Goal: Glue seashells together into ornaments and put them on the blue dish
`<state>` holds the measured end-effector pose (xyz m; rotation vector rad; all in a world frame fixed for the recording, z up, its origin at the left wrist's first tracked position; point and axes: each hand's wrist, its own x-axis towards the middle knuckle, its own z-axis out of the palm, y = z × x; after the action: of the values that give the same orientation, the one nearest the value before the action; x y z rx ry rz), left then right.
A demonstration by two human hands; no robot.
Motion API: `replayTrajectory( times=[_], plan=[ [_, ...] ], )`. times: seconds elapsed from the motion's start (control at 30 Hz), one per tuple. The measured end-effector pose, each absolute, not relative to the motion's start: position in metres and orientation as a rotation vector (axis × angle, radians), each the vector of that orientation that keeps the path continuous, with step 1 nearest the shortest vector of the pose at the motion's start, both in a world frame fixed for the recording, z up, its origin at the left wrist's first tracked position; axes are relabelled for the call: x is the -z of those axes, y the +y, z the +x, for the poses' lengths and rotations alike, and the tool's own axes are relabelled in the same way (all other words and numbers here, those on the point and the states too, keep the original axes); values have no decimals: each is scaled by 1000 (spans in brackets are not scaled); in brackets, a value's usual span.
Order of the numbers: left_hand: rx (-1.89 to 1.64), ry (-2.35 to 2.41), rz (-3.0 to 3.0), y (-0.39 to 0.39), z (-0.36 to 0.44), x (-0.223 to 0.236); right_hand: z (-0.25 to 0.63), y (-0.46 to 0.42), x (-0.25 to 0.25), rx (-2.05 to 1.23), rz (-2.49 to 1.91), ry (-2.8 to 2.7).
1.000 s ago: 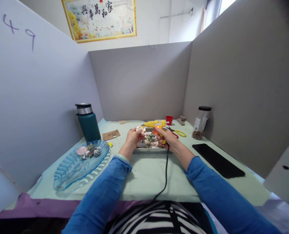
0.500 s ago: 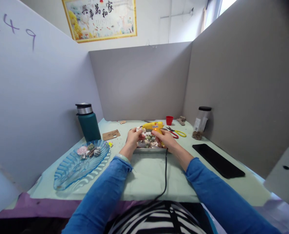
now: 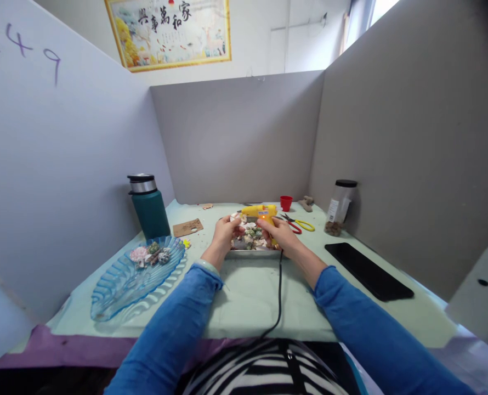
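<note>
My right hand (image 3: pixel 280 231) is wrapped round the handle of a yellow hot glue gun (image 3: pixel 260 210), whose orange light glows and whose black cord runs down over the table edge. Pinched in my left hand (image 3: pixel 224 235) is a small whitish shell-like piece (image 3: pixel 236 218), right by the gun's nozzle; whether the two touch, I cannot tell. Below both hands lies a shallow metal tray (image 3: pixel 252 254) filled with shells and small stones, partly hidden by my fingers.
Left stand a teal bottle (image 3: pixel 148 211) and a blue shell-shaped dish (image 3: pixel 120 288) bearing shells; a cardboard piece (image 3: pixel 187 227) lies behind. Scissors-like pliers (image 3: pixel 304 224), a red cup (image 3: pixel 285 203), a black-lidded jar (image 3: pixel 339 208) and a black phone-like slab (image 3: pixel 367 271) are right. Partitions enclose the table.
The glue gun has shifted very slightly to the right with my right hand. Otherwise the hands and table things look the same.
</note>
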<state>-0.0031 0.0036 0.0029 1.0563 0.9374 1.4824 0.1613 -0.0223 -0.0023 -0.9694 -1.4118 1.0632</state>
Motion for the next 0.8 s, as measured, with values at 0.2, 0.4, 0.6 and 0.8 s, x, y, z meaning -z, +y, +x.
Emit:
replayTrajectory(
  times=[0.2,0.4,0.6,0.8],
  plan=[
    [-1485,921,1005,2,-3,-5,162,-21,4,-1084,-962,-1393],
    [-1487,910,1005,1,-4,-5,162,-22,2,-1087,-960,-1405],
    [-1481,908,996,1,-3,-5,162,-22,2,-1095,-986,-1381],
    [-1485,907,974,5,-4,-3,163,-23,2,-1065,-1023,-1422]
  ],
)
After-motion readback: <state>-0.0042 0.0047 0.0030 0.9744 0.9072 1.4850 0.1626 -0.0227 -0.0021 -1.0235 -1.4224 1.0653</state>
